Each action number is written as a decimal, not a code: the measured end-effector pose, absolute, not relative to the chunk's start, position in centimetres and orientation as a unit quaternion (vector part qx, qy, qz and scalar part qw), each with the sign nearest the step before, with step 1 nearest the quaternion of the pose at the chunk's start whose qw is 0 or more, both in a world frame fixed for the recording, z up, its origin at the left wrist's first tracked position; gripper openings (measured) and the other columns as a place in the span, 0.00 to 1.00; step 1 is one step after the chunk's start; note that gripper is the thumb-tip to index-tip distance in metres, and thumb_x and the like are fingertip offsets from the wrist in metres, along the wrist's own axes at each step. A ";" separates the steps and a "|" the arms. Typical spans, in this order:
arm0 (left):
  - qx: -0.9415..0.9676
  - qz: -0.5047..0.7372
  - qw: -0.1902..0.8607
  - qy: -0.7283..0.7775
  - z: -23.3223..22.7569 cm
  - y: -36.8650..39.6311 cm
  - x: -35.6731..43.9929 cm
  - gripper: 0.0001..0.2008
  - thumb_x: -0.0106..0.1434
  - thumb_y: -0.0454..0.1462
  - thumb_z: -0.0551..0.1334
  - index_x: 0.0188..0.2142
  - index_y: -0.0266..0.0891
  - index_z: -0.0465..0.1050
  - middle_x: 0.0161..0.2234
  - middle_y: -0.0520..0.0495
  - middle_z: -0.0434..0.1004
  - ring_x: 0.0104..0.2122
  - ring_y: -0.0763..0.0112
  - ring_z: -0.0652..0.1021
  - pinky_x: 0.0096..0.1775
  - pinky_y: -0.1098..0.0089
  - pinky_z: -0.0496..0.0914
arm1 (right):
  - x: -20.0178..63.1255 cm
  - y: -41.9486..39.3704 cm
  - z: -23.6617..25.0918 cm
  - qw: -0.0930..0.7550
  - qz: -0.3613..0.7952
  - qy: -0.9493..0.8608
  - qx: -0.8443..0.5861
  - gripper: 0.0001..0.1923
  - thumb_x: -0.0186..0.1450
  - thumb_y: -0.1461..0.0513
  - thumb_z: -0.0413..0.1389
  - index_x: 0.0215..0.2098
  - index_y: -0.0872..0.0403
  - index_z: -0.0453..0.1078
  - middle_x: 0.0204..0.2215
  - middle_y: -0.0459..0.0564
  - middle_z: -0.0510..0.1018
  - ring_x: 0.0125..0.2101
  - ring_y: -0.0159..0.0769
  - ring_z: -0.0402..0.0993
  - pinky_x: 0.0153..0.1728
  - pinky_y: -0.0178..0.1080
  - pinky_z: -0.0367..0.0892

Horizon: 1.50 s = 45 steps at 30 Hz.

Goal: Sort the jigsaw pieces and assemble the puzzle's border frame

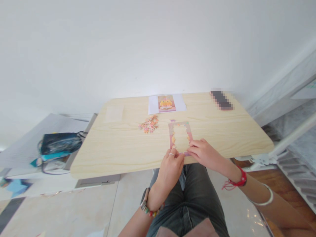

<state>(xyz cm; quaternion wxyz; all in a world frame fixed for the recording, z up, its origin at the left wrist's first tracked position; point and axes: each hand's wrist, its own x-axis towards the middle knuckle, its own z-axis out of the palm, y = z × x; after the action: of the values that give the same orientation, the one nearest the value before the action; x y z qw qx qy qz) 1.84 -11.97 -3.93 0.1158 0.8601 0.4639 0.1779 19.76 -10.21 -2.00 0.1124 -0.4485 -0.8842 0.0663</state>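
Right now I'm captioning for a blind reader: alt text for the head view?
Both hands, left hand and right hand, press the near edge of a pink rectangular jigsaw puzzle frame on a pale wooden table, loose colourful puzzle pieces heaped beyond.

Bright, even daylight; soft shadows; edges warped; slight overall blur.

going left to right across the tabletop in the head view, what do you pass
pale card → heap of loose puzzle pieces → partly built puzzle frame, with the left hand and right hand at its near edge → blurred dark object
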 end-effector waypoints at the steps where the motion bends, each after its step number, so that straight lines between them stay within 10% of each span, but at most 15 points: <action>1: 0.859 0.184 0.116 0.464 -3.9 -12.0 1.8 0.09 0.63 0.31 0.53 0.38 0.40 0.72 0.32 0.46 0.64 0.35 0.66 0.67 0.38 0.65 0.68 | 19.8 -9.6 -1.7 0.125 0.071 -0.880 -0.452 0.09 0.64 0.65 0.52 0.29 0.56 0.73 0.30 0.49 0.73 0.35 0.34 0.68 0.36 0.38 0.54; 16: 0.836 0.232 0.131 0.479 -4.5 -12.3 0.6 0.09 0.63 0.31 0.52 0.35 0.39 0.70 0.32 0.46 0.64 0.35 0.66 0.66 0.37 0.65 0.68 | 16.9 7.0 -2.7 0.098 0.152 -0.881 -0.437 0.08 0.61 0.68 0.52 0.36 0.57 0.72 0.37 0.52 0.73 0.35 0.32 0.68 0.37 0.33 0.59; 25: 0.829 0.231 0.142 0.488 -4.6 -12.1 0.0 0.09 0.64 0.32 0.51 0.34 0.39 0.69 0.32 0.47 0.63 0.35 0.66 0.66 0.37 0.66 0.68 | 17.5 7.0 -1.6 0.002 0.030 -0.883 -0.469 0.14 0.65 0.61 0.48 0.28 0.60 0.72 0.39 0.60 0.73 0.38 0.38 0.68 0.35 0.35 0.58; 32: 0.831 0.227 0.139 0.489 -4.2 -11.8 0.1 0.08 0.63 0.31 0.52 0.34 0.39 0.70 0.33 0.46 0.64 0.36 0.66 0.67 0.37 0.66 0.68 | 19.0 8.8 -0.9 0.038 0.086 -0.876 -0.474 0.12 0.61 0.66 0.53 0.44 0.57 0.70 0.39 0.54 0.71 0.34 0.33 0.68 0.35 0.32 0.58; 45: 0.829 0.250 0.093 0.492 -2.2 -1.8 -1.4 0.07 0.59 0.32 0.59 0.38 0.37 0.73 0.31 0.47 0.66 0.35 0.66 0.71 0.40 0.65 0.68 | 18.3 7.7 -3.3 0.042 0.096 -0.844 -0.526 0.08 0.62 0.63 0.52 0.32 0.58 0.73 0.35 0.52 0.71 0.34 0.32 0.68 0.35 0.32 0.58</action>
<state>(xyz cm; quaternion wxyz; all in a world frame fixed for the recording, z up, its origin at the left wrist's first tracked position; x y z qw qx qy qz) -1.44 -1.83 -2.19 0.0928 0.8286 0.4925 0.2496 18.27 7.68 -3.27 0.0420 -0.5259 -0.8440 0.0960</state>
